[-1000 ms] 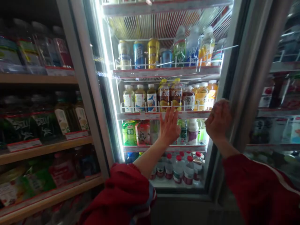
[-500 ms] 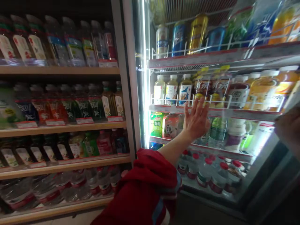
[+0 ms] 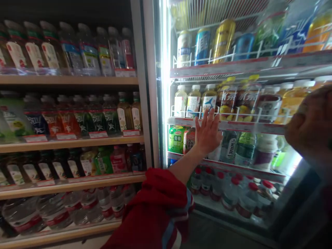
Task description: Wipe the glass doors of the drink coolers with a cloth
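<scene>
My left hand (image 3: 208, 132), at the end of a red sleeve, reaches toward the lit drinks cooler with its fingers spread. Nothing is in it. Its fingertips overlap the shelf edge just below a bottle with a blue whale-like picture (image 3: 209, 99); whether they touch, I cannot tell. Left of that bottle stand a pale tea bottle (image 3: 193, 102) and another with a white label (image 3: 180, 103). Below, a green drink bottle (image 3: 176, 140) stands at the left end of its shelf. My right hand (image 3: 308, 121) is a dark, blurred shape at the right, close to the cooler door's side; its fingers are unclear.
Cans, one of them gold (image 3: 223, 40), stand behind a wire rail on the upper cooler shelf. Red-capped water bottles (image 3: 232, 193) fill the bottom. A metal frame post (image 3: 150, 86) divides the cooler from wooden shelves (image 3: 70, 141) full of bottles at the left.
My left hand has shifted left along the shelf, from the yellow-capped tea bottles toward the whale-picture bottle. My right hand has come further into view at the right. The view has turned slightly left.
</scene>
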Tool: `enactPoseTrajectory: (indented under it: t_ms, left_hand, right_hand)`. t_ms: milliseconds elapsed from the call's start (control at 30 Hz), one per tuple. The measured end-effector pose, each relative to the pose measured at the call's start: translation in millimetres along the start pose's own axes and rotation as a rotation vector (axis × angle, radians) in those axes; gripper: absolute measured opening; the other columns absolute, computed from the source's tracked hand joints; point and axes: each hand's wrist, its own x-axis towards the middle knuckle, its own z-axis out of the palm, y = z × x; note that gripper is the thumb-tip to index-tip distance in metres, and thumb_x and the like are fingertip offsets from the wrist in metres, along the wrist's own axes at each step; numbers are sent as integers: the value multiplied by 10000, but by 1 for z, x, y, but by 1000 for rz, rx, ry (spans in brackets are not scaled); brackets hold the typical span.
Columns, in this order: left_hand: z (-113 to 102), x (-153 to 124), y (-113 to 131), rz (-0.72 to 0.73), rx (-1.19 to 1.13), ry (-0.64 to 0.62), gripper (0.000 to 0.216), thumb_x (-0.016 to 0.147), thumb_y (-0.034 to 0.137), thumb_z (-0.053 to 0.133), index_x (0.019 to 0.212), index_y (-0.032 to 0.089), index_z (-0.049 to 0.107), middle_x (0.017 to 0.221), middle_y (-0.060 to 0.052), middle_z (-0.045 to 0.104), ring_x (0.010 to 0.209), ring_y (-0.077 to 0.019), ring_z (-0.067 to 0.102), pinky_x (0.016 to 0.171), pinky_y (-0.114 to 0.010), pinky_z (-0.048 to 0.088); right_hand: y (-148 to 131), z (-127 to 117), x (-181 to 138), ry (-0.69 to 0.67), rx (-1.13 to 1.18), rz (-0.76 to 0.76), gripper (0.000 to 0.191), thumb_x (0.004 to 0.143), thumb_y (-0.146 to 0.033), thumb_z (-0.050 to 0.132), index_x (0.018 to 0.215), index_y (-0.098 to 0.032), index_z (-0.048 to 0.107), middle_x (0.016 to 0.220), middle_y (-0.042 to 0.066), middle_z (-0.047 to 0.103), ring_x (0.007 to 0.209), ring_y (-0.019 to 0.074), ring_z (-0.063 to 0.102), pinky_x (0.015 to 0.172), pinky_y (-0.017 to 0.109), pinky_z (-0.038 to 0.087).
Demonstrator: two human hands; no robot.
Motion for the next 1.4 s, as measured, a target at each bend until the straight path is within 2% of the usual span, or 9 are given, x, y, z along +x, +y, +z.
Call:
enactPoseTrajectory:
  t_ms: [67, 133, 233, 333, 567, 733, 867, 1067, 1400]
  left_hand:
    - [-2, -1, -5, -18, -1, -7, 613, 826, 269, 458, 1412, 151, 323, 1542, -106, 261, 1453, -238, 104, 1164, -524, 93]
    - [-3, -2, -11, -32, 5, -14, 627, 818, 269, 476, 1411, 138, 321, 1542, -117, 258, 1452, -250, 109, 1164, -530, 90]
    - [-4, -3, -23, -44, 21, -1, 667, 801, 264, 508, 1421, 127, 304, 1542, -127, 257, 1454, -260, 91, 1166, -533, 90]
    - [-5, -5, -37, -62, 28, 21, 685, 792, 254, 517, 1427, 131, 291, 1540, -127, 262, 1454, -259, 89, 1168, -531, 75]
    - [-13, -11, -63, -96, 37, 80, 684, 788, 244, 515, 1424, 136, 289, 1532, -151, 270, 1451, -264, 103, 1161, -554, 51]
    - [-22, -12, -79, -107, 58, 107, 664, 796, 239, 509, 1419, 136, 304, 1530, -156, 273, 1448, -264, 120, 1159, -551, 60]
    - [-29, -14, -87, -144, 81, 98, 656, 796, 251, 527, 1409, 137, 322, 1529, -159, 272, 1444, -273, 135, 1158, -552, 76]
    - [-36, -19, -94, -169, 94, 88, 669, 791, 245, 536, 1413, 142, 311, 1527, -163, 277, 1441, -286, 148, 1151, -566, 103]
    - [-45, -38, -110, -251, 113, 11, 669, 805, 246, 535, 1419, 149, 289, 1532, -165, 263, 1441, -295, 144, 1136, -593, 134]
  right_hand:
    - [-13, 3, -1, -160, 103, -104, 685, 850, -470, 360, 1384, -47, 427, 1493, 237, 296, 1396, 349, 243, 975, 567, 244]
    - [-21, 7, -4, -159, 108, -89, 657, 813, -377, 429, 1406, -96, 397, 1522, 206, 247, 1412, 339, 205, 1014, 581, 207]
    - [-29, 16, -8, -148, 54, -99, 655, 739, -275, 463, 1374, -119, 421, 1516, 187, 265, 1412, 321, 218, 1027, 597, 216]
    - [-40, 21, -11, -130, 27, -103, 638, 700, -247, 460, 1324, -114, 470, 1498, 189, 307, 1408, 316, 235, 1037, 586, 236]
    - [-81, 23, -19, -73, 41, -149, 522, 856, -354, 355, 1286, -110, 523, 1453, 206, 387, 1386, 326, 285, 1077, 560, 218]
    - [-110, 23, -22, -121, 74, -188, 478, 889, -312, 353, 1304, -144, 521, 1442, 164, 421, 1395, 313, 275, 1107, 553, 217]
    - [-134, 23, -23, -183, 129, -214, 513, 871, -262, 405, 1379, -210, 447, 1475, 108, 386, 1404, 312, 259, 1114, 586, 201]
    - [-175, 34, -30, -202, 216, -308, 527, 904, -245, 376, 1431, -264, 375, 1488, 73, 379, 1406, 302, 266, 1116, 605, 205]
    - [-233, 47, -42, -319, 304, -398, 555, 894, -201, 374, 1445, -264, 347, 1514, 45, 339, 1433, 298, 195, 1143, 619, 122]
